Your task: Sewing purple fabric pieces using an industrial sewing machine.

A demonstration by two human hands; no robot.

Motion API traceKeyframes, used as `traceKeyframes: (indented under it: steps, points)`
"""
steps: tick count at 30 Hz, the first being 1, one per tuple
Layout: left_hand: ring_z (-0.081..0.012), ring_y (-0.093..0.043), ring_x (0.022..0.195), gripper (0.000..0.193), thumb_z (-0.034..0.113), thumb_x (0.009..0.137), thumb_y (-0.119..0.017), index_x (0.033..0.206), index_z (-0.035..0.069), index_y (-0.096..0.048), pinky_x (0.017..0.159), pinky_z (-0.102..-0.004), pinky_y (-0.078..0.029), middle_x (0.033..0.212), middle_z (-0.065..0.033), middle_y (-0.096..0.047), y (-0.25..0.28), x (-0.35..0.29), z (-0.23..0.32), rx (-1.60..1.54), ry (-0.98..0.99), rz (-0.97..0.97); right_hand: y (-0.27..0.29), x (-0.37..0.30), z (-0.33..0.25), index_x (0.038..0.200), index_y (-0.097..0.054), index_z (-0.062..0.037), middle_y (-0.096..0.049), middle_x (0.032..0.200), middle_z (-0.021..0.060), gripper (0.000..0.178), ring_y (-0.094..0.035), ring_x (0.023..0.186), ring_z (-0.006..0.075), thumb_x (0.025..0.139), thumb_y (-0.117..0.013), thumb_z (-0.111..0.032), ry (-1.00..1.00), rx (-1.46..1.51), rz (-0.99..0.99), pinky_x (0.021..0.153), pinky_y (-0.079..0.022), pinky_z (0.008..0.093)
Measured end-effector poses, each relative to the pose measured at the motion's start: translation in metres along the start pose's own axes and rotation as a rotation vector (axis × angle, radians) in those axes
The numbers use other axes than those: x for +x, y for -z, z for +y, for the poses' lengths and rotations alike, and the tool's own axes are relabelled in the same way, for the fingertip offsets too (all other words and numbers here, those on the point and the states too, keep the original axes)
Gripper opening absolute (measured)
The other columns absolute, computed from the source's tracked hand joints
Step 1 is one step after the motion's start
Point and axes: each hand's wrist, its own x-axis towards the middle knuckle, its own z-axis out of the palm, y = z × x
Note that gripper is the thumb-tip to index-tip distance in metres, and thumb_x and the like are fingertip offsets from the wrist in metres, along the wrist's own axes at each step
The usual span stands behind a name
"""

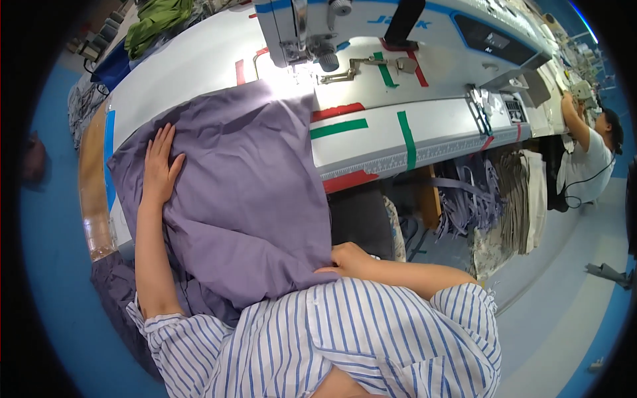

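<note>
A large piece of purple-grey fabric (245, 179) spreads over the sewing table and hangs down toward my lap. Its far edge reaches under the lit needle area of the sewing machine (298, 40). My left hand (161, 164) lies flat on the fabric's left part, fingers stretched out. At the fabric's lower right edge, close to my body, my right hand (350, 261) is closed with its fingers curled at the cloth. Its fingertips are partly hidden there.
Red and green tape strips (407, 139) mark the white table (371, 142). Fabric strips (468, 199) and folded cloth (517, 199) hang below it at the right. Green cloth (156, 23) lies at the far left. Another person (587, 159) works at the far right.
</note>
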Motion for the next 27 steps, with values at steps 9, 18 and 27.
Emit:
traceKeyframes:
  steps: [9,18,27]
  points:
    - [-0.0257,-0.064,0.075,0.053,0.025,0.068,-0.081,0.111,0.001,-0.060,0.066,-0.0337,-0.053,0.096,-0.0132,-0.065,0.033,-0.048,0.237,-0.552,-0.046,-0.006,-0.018,0.005,0.002,0.070,-0.059,-0.0046,-0.061,0.070,0.0127,0.027,-0.063,0.060,0.0257,0.083,-0.056,-0.028,0.684,-0.737,0.139,0.048,-0.050,0.0357]
    - [-0.0342,-0.059,0.061,0.016,0.010,0.083,-0.064,0.091,-0.002,-0.058,0.055,-0.0372,-0.045,0.074,-0.0194,-0.059,0.004,-0.079,0.263,-0.828,0.277,-0.275,-0.011,-0.004,0.001,0.082,-0.059,-0.0026,-0.062,0.078,0.0099,0.030,-0.062,0.066,0.0281,0.079,-0.062,-0.033,0.475,-0.682,0.105,0.057,-0.050,0.0390]
    - [-0.0305,-0.056,0.058,0.015,0.009,0.083,-0.066,0.082,-0.002,-0.057,0.054,-0.0352,-0.042,0.069,-0.0173,-0.054,0.007,-0.085,0.271,-0.843,0.266,-0.188,0.049,0.044,-0.025,0.094,-0.060,0.0061,-0.064,0.087,0.0189,0.035,-0.063,0.081,0.0240,0.086,-0.056,-0.028,0.044,-0.117,0.441,0.072,-0.047,0.0362]
